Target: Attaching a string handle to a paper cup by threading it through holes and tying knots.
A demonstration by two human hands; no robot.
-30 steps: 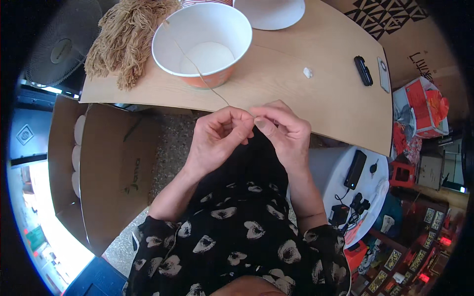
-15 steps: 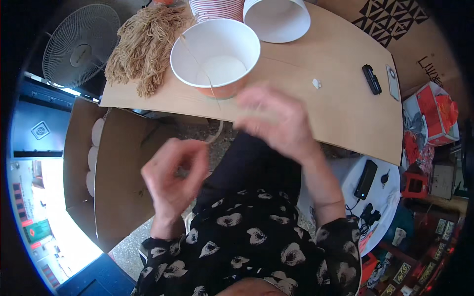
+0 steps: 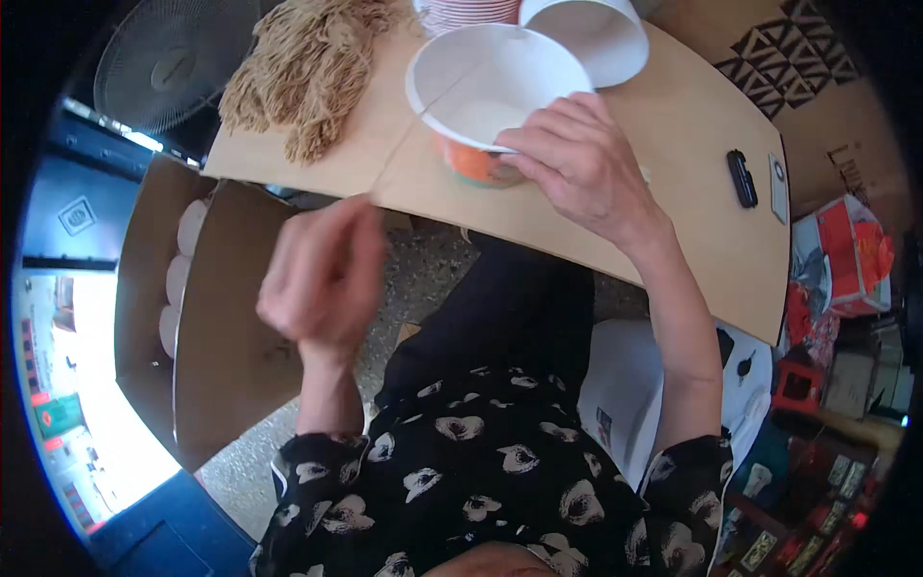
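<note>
A large white paper tub [image 3: 471, 60] with an orange outer wall stands on the wooden table, tilted a little. The fingers of my right hand [image 3: 586, 168] close over its near right rim. My left hand [image 3: 322, 274], slightly blurred, is in front of the table edge, its fingers pinched on a thin tan cord [image 3: 392, 156]. That cord runs up to the tub's rim and on across its mouth. A heap of tan yarn strands [image 3: 312, 72] lies to the left of the tub. Behind it are a stack of paper tubs [image 3: 466, 13] and another white tub [image 3: 591, 40] on its side.
An open cardboard box [image 3: 226, 337] with round pale pieces stands left of my legs, below a fan [image 3: 173, 72]. On the table's right lie a black case [image 3: 741, 179] and a flat grey device [image 3: 778, 188]. A white plastic seat [image 3: 625, 385] is under my right arm.
My right hand has moved from the front of the tub onto its rim and gripped it. My left hand has shifted slightly left and up, and the cord is now stretched straighter.
</note>
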